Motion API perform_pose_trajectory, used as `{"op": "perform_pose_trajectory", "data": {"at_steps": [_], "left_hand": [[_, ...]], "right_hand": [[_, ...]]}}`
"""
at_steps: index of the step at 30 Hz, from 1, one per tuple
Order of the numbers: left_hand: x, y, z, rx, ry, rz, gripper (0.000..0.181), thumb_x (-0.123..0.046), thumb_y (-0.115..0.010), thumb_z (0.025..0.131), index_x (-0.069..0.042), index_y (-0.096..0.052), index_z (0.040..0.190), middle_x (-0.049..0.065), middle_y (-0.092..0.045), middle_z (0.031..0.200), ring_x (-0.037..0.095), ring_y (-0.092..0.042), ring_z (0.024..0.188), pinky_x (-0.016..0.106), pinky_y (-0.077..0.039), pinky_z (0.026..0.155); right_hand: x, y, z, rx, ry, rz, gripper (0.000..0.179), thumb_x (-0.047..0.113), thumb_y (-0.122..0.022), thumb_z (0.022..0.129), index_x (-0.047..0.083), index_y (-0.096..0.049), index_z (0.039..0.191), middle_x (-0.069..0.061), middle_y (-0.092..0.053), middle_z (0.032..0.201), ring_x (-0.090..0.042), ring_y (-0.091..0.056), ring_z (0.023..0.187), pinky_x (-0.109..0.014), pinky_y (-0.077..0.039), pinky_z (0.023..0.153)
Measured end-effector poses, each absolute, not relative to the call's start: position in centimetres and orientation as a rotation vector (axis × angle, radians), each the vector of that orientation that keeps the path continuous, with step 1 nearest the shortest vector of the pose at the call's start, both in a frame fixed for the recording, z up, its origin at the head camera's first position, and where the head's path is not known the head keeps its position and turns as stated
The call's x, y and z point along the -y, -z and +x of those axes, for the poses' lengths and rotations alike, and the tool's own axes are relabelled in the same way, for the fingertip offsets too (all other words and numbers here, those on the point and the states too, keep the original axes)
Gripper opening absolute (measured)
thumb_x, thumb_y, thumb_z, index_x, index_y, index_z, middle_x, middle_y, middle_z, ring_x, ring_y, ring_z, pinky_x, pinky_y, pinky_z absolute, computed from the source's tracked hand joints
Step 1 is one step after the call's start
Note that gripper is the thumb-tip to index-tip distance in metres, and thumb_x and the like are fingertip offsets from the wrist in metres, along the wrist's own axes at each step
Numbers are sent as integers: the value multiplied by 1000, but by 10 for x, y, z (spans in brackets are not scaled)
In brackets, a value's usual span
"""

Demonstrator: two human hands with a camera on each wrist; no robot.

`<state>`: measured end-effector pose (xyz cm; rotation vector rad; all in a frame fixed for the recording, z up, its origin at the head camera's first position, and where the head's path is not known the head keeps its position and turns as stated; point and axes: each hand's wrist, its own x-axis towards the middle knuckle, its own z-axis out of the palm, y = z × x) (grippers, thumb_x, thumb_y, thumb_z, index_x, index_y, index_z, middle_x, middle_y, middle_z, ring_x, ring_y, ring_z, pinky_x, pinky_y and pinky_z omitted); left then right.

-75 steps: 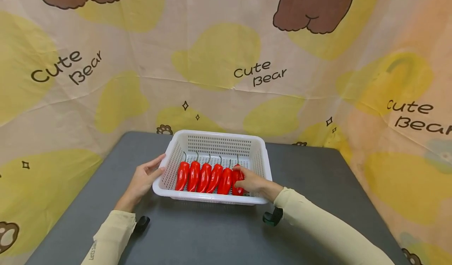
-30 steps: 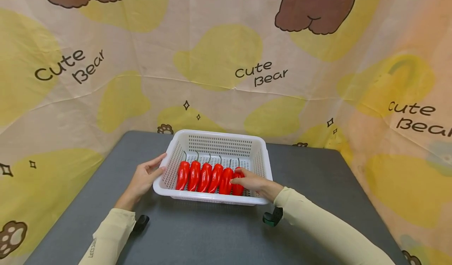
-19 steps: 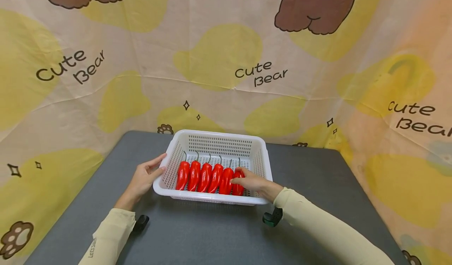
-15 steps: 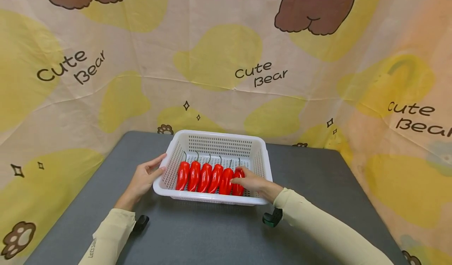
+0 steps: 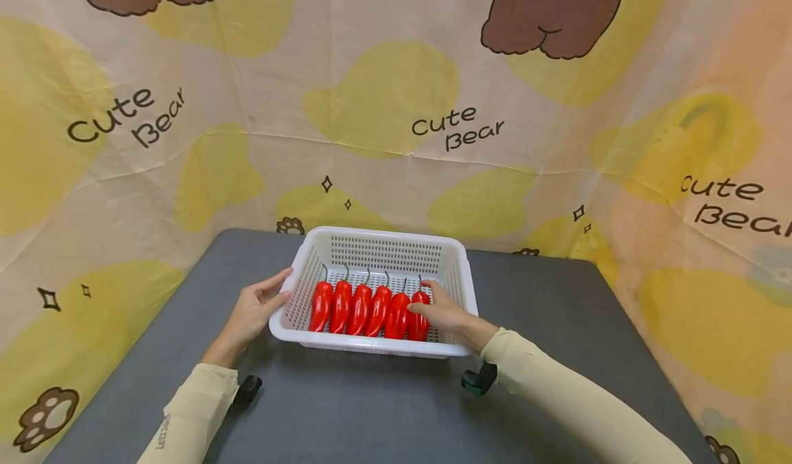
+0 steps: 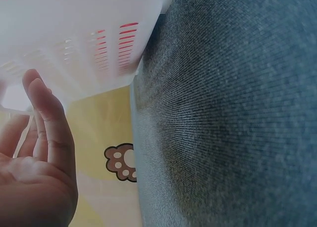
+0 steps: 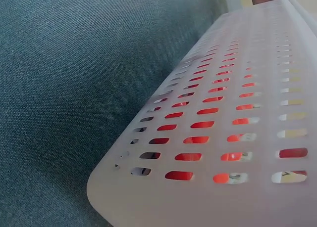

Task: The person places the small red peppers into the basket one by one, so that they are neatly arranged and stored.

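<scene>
A white plastic basket (image 5: 371, 344) with slotted walls stands on the grey table. Inside it, red peppers with thin green stems lie side by side in a row, stems pointing to the back. The rightmost pepper (image 5: 419, 327) is partly covered by my right hand (image 5: 447, 313), whose thumb and index finger are spread over its upper part. At the basket's left side my left hand (image 5: 250, 313) touches the rim with extended fingers and thumb. Its fingers (image 6: 49, 118) rest near the outer wall in the left wrist view. The right wrist view shows only the slotted wall (image 7: 163, 202), with red behind it.
The grey table (image 5: 346, 409) extends in front of the basket and to both sides. Behind it hangs a patterned cloth (image 5: 371, 106) with bear drawings. Dark wrist devices are on both forearms, such as the right one (image 5: 479, 379).
My right hand has shifted slightly up and right, its index finger lifting from the rightmost pepper, which shows more now. Left hand and basket stay in place.
</scene>
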<state>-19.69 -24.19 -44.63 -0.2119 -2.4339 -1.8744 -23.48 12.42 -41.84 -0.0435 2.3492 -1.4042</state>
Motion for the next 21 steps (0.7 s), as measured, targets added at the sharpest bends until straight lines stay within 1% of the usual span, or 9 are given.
{"op": "perform_pose_trajectory", "data": {"at_steps": [7,11,13,16,21], "left_hand": [[242,447,-197,2441,1879,-204,60,-18,-62,101,0,-39,154,31,-43,153,-9,-63,100,18,-57,80],[242,447,-196,2445,1883,-188,60,-18,-62,101,-1,-39,154,31,-44,153,-8,-64,98,19,-58,79],[242,447,-196,2439,1887,-184,60,-18,-62,101,-1,-39,154,31,-44,153,-8,-64,99,19,-58,79],[242,448,-197,2426,1892,-184,59,-17,-62,101,0,-40,153,31,-44,152,-9,-63,101,18,-57,80],[241,449,-197,2418,1899,-183,59,-17,-63,101,0,-40,153,31,-45,152,-9,-63,101,17,-57,80]], "right_hand": [[-126,414,-235,-2401,1418,-83,68,22,-63,96,9,-32,155,-20,-42,153,-38,-43,137,-64,-32,116],[-128,411,-235,-2415,1440,-119,65,22,-62,96,7,-35,153,-22,-45,151,-38,-48,132,-60,-38,114],[-129,408,-235,-2411,1452,-136,63,22,-62,96,6,-37,152,-24,-42,152,-39,-49,131,-58,-39,113],[-131,405,-236,-2423,1452,-149,59,21,-60,97,5,-39,150,-27,-37,154,-41,-49,132,-59,-39,113],[-135,400,-237,-2396,1478,-135,57,21,-59,97,5,-42,149,-28,-35,155,-42,-49,131,-58,-44,109]]}}
